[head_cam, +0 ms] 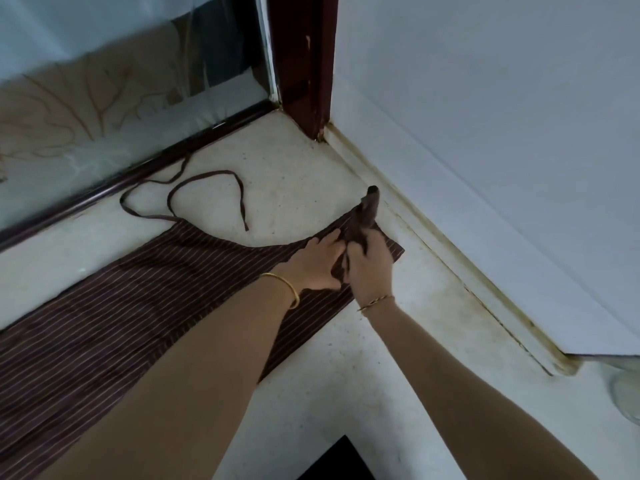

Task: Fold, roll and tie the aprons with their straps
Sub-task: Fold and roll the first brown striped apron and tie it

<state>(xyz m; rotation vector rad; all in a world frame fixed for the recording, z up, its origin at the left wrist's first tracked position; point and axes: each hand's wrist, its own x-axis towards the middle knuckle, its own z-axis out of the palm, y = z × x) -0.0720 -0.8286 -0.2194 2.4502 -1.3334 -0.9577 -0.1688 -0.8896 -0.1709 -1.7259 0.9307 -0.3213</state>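
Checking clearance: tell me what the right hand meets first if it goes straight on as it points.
Past the apron it grips, likely the baseboard by the door frame; depth unclear.

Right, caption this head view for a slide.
On the floor, the left hand presses the striped apron; the right hand grips its corner.

The person is wearing a smooth gold bangle (286,289) on the left wrist and a thinner, twisted gold bracelet (375,302) on the right wrist.
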